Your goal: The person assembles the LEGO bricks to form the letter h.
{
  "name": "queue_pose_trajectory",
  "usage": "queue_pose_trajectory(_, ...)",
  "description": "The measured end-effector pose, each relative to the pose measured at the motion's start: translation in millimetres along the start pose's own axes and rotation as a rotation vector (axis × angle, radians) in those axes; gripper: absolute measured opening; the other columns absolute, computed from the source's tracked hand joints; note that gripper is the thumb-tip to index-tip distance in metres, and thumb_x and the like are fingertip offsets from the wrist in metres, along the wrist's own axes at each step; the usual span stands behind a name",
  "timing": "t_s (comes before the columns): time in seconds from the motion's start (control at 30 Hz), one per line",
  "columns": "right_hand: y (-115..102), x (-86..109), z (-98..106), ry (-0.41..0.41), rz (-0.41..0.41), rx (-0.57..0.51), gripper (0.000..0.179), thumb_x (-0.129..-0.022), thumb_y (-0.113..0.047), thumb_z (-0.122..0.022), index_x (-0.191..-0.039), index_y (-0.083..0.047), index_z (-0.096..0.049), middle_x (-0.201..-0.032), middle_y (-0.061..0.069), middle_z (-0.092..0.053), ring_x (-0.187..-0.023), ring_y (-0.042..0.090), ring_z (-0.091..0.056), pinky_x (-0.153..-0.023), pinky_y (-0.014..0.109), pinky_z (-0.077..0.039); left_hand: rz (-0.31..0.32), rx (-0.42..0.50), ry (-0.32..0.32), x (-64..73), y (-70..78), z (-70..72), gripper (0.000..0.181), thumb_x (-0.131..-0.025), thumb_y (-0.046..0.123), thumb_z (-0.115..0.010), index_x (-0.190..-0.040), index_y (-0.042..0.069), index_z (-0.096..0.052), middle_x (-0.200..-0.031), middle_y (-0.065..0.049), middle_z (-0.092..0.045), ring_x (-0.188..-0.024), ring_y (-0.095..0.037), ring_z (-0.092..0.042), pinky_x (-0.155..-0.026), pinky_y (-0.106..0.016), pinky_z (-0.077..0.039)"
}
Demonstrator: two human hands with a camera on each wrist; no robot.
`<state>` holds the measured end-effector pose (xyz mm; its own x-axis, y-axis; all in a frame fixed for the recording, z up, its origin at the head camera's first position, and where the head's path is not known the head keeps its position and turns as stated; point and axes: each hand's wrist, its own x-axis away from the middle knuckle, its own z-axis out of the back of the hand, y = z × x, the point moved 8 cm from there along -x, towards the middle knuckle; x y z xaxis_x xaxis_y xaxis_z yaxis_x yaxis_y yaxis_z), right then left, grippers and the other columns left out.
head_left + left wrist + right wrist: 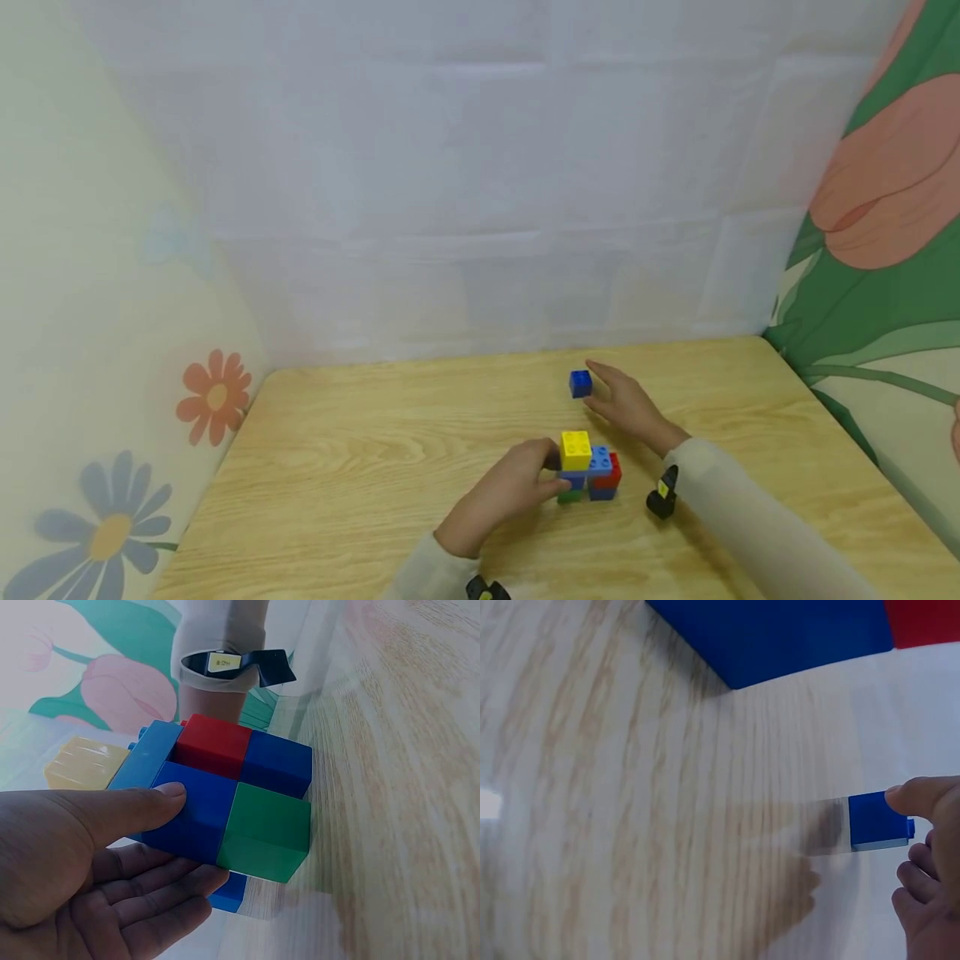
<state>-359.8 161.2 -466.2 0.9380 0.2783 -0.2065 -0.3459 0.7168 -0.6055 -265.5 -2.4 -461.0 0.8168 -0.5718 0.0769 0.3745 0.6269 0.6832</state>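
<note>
My left hand (512, 481) grips a small build of toy bricks from its left side, with the thumb (142, 808) against a dark blue brick (191, 810) and the other fingers behind. In this build a yellow brick (575, 450) tops a light blue brick (600, 460) that bridges two columns. One column is dark blue over a green brick (266, 829); the other is a red brick (607, 473) over dark blue. Farther back, a loose blue brick (581, 384) stands on the table. My right hand (630, 406) reaches to its right side, thumb and fingers spread around it.
The wood-patterned table (337, 467) carries the bricks. A white sheet (450, 167) hangs behind its far edge. Flower-painted walls stand on both sides, the right wall (885, 350) near the table's edge. Black bands (663, 493) are on the wrists.
</note>
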Motion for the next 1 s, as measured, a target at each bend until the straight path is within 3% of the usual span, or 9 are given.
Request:
queue_pose_trajectory(0.43, -0.3, -11.0, -1.2, -0.015, 0.020, 0.095, 0.060, -0.091, -0.011, -0.068, -0.143, 0.005, -0.042, -0.141, 0.026, -0.046, -0.128, 0.042, -0.045, -0.106, 0.055, -0.036, 0.007, 0.002, -0.009, 0.7, 4.8, 2.2, 0.031, -0.091, 0.026, -0.070, -0.112, 0.005, -0.063, -0.106, -0.003, -0.067, -0.099, -0.017, -0.063, -0.087, -0.033, -0.053)
queue_pose_trajectory(0.57, 2.7, -12.7, -2.2, -0.029, -0.010, 0.132, 0.056, -0.091, -0.011, -0.068, -0.140, 0.004, -0.046, -0.136, 0.026, -0.050, -0.124, 0.041, -0.049, -0.104, 0.054, -0.039, 0.004, 0.001, -0.009, 0.2, 4.7, 1.7, 0.031, -0.091, 0.027, -0.070, -0.112, 0.006, -0.063, -0.106, -0.002, -0.067, -0.099, -0.017, -0.063, -0.087, -0.032, -0.053)
queue_pose_trajectory(1.0, 8.3, -7.0, -2.8, -0.017, -0.050, 0.100, 0.044, -0.093, -0.010, -0.065, -0.134, 0.001, -0.053, -0.132, 0.022, -0.055, -0.122, 0.038, -0.052, -0.102, 0.053, -0.041, 0.014, 0.003, -0.009, 0.0, 2.9, 0.7, 0.030, -0.091, 0.026, -0.071, -0.112, 0.006, -0.063, -0.106, -0.002, -0.067, -0.100, -0.017, -0.063, -0.087, -0.032, -0.053)
